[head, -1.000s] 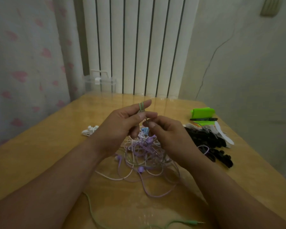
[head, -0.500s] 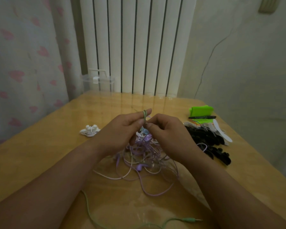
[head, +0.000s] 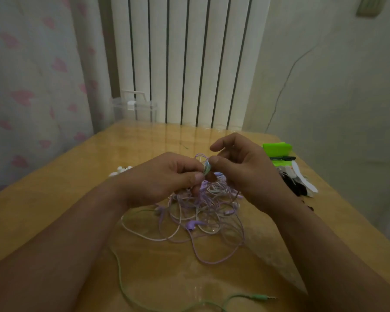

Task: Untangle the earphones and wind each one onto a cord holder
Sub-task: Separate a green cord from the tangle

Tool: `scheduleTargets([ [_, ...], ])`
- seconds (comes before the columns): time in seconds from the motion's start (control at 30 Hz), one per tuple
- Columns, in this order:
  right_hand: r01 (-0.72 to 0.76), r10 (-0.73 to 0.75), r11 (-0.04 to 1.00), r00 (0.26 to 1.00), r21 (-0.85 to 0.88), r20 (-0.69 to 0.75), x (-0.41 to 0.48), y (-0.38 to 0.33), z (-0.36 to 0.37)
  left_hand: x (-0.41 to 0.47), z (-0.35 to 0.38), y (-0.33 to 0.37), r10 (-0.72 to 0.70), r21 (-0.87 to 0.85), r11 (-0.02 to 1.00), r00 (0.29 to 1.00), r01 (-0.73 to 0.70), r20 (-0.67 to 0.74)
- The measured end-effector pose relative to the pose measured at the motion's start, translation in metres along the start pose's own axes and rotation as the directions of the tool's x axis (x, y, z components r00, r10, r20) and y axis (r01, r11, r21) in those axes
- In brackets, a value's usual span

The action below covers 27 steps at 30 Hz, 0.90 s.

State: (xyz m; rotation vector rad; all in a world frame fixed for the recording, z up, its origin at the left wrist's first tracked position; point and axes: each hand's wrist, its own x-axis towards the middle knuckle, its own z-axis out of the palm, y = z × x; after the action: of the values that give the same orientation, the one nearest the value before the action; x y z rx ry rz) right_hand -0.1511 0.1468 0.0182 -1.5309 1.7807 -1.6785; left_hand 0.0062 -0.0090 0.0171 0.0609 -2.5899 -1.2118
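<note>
Raised since 0.5 s ago: right hand [head: 245, 172] index, off green coil [head: 206, 169]. Coil pinched by left hand [head: 162, 181] and by right thumb, above tangle [head: 203, 210]. Cord judged light, limp, springy; best held at coil, slack drawn from plug [head: 260, 296] end.

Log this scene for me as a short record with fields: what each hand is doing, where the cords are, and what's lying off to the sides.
left hand: pinches the green cord loops
right hand: thumb and fingers pinch the same loops from the other side
tangle: purple and white cords heaped on the table, under the hands
green plug: lies on the near table, its cord trailing off to the left
white bundle: beyond the left hand, apart from the tangle
black pile: at the right, near a green object
</note>
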Motion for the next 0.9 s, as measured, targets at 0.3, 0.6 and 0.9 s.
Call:
scheduleTargets([
  [0.3, -0.194, 0.172, 0.916, 0.981, 0.351, 0.091, -0.001, 0.010, 0.014, 0.006, 0.008, -0.001, 0.010, -0.636, 0.770, 0.998, -0.045, -0.059],
  [0.6, -0.168, 0.174, 0.978, 0.984, -0.123, 0.037, -0.005, 0.012, 0.031, 0.011, 0.016, -0.007, -0.067, -0.296, 0.950, 0.860, -0.100, -0.506],
  [0.9, -0.080, 0.069, 0.948, 0.997, -0.307, -0.045, -0.003, 0.004, 0.018, 0.008, 0.010, -0.017, 0.072, 0.262, 0.965, 0.956, 0.005, -0.285],
])
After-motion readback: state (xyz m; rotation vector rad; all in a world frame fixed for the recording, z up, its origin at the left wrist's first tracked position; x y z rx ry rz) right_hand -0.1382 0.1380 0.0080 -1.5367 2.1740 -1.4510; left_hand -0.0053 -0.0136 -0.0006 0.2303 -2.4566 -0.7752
